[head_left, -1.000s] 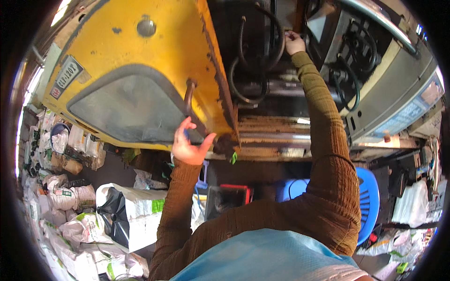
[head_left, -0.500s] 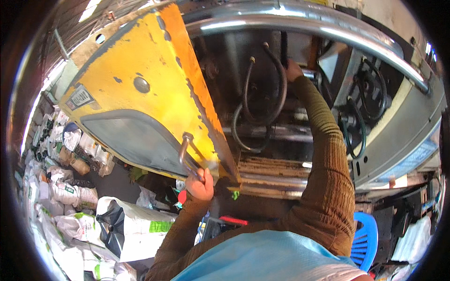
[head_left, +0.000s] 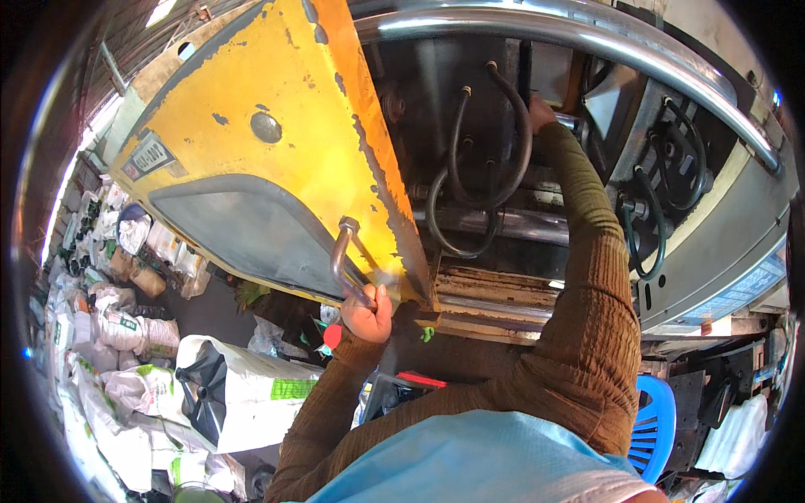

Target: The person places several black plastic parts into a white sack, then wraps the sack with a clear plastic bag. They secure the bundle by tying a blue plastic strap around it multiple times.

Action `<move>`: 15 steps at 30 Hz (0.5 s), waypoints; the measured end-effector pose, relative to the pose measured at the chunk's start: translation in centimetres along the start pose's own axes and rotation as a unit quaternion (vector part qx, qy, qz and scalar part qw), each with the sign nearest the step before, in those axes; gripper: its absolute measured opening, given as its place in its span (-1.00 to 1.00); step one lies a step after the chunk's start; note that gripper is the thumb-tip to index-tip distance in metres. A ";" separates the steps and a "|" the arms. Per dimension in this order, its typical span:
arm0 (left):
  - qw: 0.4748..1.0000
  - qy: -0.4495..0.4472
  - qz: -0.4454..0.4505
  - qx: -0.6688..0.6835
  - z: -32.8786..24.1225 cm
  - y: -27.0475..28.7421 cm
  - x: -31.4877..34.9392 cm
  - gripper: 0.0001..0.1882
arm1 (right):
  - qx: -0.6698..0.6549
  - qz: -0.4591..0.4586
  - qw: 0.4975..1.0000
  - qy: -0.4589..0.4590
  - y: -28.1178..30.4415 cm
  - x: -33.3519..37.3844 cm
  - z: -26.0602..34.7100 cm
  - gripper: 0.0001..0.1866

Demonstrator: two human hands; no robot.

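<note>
Gripping the curved metal handle (head_left: 340,251) at its lower end, the left hand (head_left: 366,314) has its fingers curled round the bar. The handle is fixed to the yellow door (head_left: 340,142), low on its right side, beside the grey window (head_left: 243,230). The right hand (head_left: 541,111) is extended deep into the machine's dark interior; its fingers are hidden, so whether it is holding anything cannot be told.

Immediately left of the right hand hang looped black hoses (head_left: 524,138); metal rods (head_left: 457,220) run below them, and a thick chrome rail (head_left: 520,32) crosses above. The door's edge is chipped, with paint missing.

Assessment: the left grip appears adequate for steadying the door and should be firm throughout while the other arm is inside. The right forearm should be raised clear of hoses and rods, with the sleeve (head_left: 579,197) well away from fittings. Sight of the right fingertips would be advisable.
</note>
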State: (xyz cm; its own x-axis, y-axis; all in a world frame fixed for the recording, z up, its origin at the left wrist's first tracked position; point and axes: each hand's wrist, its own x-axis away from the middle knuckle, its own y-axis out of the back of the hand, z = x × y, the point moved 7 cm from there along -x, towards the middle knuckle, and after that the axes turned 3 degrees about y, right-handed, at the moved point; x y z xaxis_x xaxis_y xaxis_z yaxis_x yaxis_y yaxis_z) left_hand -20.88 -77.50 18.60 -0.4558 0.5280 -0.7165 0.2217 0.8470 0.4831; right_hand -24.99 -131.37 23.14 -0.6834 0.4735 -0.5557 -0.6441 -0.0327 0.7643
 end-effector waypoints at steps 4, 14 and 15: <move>1.000 -0.006 0.013 -0.011 0.1 0.0 0.0 -0.73 | 0.072 0.005 0.996 -0.056 0.8 0.6 -0.7 -0.53; 0.999 -0.013 0.013 -0.030 0.8 -0.8 0.3 -0.73 | -0.228 -0.085 0.944 -0.222 12.1 19.9 1.2 -0.73; 0.999 -0.010 0.011 -0.031 1.1 -0.9 0.4 -0.72 | -0.283 -0.079 0.932 -0.212 13.3 23.2 3.1 -0.77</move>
State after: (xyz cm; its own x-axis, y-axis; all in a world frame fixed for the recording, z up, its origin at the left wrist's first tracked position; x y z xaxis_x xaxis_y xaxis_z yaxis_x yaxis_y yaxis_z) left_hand -20.35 -77.93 17.32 -0.4336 0.5481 -0.7153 0.1778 0.8302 0.5283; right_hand -48.40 -118.11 21.42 -0.4439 0.8137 -0.3753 -0.8857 -0.3351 0.3213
